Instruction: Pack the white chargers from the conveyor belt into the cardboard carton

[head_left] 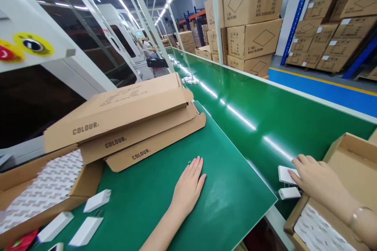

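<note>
My left hand lies flat on the green tabletop, fingers stretched out and holding nothing. Over the green conveyor belt, my right hand has its thumb and fingers closed about a white plug adapter; the hand hides part of it. Just below that one lies a second white plug adapter, thin metal prongs showing between the two. To the left of my left hand, several loose white plug adapters rest on the tabletop, some with prongs visible.
Flattened "COLOUR:" cartons are stacked at the table's back left. An open box of white pieces stands at left, another open box at lower right. The conveyor belt runs into the distance, carrying more white pieces. Machines line the left.
</note>
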The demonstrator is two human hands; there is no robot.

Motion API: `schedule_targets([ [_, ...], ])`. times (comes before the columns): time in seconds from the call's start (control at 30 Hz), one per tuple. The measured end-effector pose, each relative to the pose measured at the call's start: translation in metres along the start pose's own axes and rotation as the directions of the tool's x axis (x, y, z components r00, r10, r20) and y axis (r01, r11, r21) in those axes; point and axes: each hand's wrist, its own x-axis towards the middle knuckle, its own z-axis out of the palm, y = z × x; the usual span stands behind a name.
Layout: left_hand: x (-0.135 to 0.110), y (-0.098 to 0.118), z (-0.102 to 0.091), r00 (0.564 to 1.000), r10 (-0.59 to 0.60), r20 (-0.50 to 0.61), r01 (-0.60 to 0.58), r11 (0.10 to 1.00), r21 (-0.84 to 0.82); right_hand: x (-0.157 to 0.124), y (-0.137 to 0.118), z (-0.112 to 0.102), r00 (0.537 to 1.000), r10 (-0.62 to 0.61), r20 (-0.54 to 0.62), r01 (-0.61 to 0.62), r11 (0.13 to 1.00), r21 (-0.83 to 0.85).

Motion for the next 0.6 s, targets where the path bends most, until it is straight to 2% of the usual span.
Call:
schedule_targets([
  [0.2, 0.0, 0.002, -0.004, 0.999, 0.04, -0.021, -0.04, 0.999, 0.003, 0.011, -0.014, 0.022, 0.994, 0.053, 0.091, -0.056, 0.998, 0.021],
  [0.27, 0.001, 0.001, -0.007, 0.997, 0.037, -0.062, -0.037, 0.999, -0.007, 0.012, -0.015, 0.028, 0.993, 0.065, 0.097, -0.068, 0.997, 0.028],
  [0.33, 0.002, -0.003, -0.009, 0.987, -0.037, -0.153, 0.037, 0.999, -0.002, 0.013, -0.017, 0.03, 0.993, 0.078, 0.092, -0.081, 0.996, 0.033],
  [0.4, 0.003, -0.01, -0.008, 0.966, -0.159, -0.205, 0.165, 0.986, 0.016, 0.016, -0.021, 0.029, 0.994, 0.074, 0.081, -0.078, 0.996, 0.043],
  [0.47, 0.003, -0.018, -0.005, 0.96, -0.235, -0.15, 0.243, 0.969, 0.037, 0.018, -0.026, 0.024, 0.996, 0.052, 0.078, -0.057, 0.996, 0.062],
  [0.53, 0.002, -0.023, -0.002, 0.968, -0.244, -0.064, 0.248, 0.967, 0.055, 0.021, -0.027, 0.016, 0.995, 0.052, 0.091, -0.059, 0.995, 0.082],
  [0.6, -0.001, -0.025, 0.001, 0.973, -0.226, -0.039, 0.228, 0.971, 0.066, 0.023, -0.024, 0.006, 0.99, 0.093, 0.106, -0.102, 0.991, 0.085],
])
